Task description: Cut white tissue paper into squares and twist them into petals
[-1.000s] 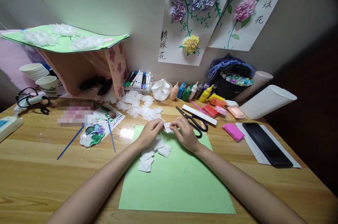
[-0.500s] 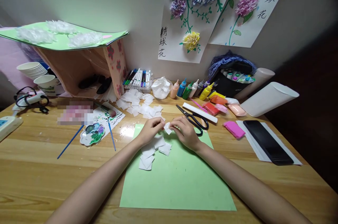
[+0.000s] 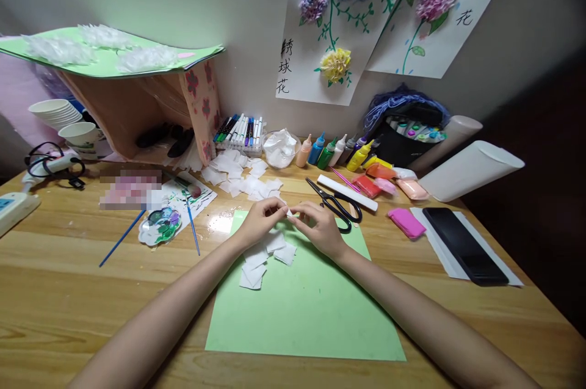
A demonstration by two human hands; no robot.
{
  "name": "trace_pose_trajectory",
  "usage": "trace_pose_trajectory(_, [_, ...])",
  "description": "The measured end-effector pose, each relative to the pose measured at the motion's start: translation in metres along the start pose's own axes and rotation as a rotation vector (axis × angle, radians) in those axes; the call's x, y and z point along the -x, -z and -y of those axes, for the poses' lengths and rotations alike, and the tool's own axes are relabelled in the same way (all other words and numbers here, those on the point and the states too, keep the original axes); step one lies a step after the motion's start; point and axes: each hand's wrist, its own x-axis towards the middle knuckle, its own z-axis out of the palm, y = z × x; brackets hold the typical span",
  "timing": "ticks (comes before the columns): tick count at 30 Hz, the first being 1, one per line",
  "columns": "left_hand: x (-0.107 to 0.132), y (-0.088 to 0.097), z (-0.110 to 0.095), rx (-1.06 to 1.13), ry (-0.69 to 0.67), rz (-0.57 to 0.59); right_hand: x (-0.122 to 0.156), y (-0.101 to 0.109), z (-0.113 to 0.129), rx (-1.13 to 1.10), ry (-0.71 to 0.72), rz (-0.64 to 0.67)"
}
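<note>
Between my fingertips is a small piece of white tissue paper (image 3: 289, 212), pinched from both sides and mostly covered by the fingers. My left hand (image 3: 262, 221) is closed on its left edge, and my right hand (image 3: 319, 227) grips it from the right. Both hands hover over the upper part of a green sheet of paper (image 3: 311, 322). Several loose white tissue squares (image 3: 253, 276) lie on that sheet, below and beside my left hand. Black-handled scissors (image 3: 334, 203) rest just beyond my right hand, partly over the sheet's top edge.
More tissue squares (image 3: 229, 169) are scattered behind my hands, near a clear bowl (image 3: 281, 151). Paint bottles (image 3: 326, 154) stand along the wall. At left are a paint palette (image 3: 160, 227) and brushes; at right, pink clay (image 3: 406, 223) and a phone (image 3: 462, 245).
The tissue piece, flatter and more visible before, now shows only as a small folded bit between the fingers. My hands have drawn closer together. The view has tilted slightly.
</note>
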Motion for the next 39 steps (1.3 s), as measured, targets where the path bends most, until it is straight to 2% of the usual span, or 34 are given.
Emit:
trace_pose_trajectory(14, [-0.0012,-0.0022,0.0007,-0.138,-0.040,-0.057,-0.0029,-0.0007,-0.0027,-0.075,-0.048,0.008])
trace_pose_trajectory(20, [-0.0015,-0.0023,0.0040,-0.132,-0.029,-0.064,-0.0038,0.0016,-0.0025,-0.061,-0.084,-0.018])
trace_pose_trajectory(27, [-0.0010,-0.0017,0.0024,-0.099,0.016,-0.120,-0.0027,0.0011,-0.0014,-0.025,-0.045,-0.023])
trace_pose_trajectory(39, [-0.0008,-0.0025,0.0034,-0.132,-0.010,-0.106,-0.0045,0.0014,-0.0046,-0.061,-0.190,-0.086])
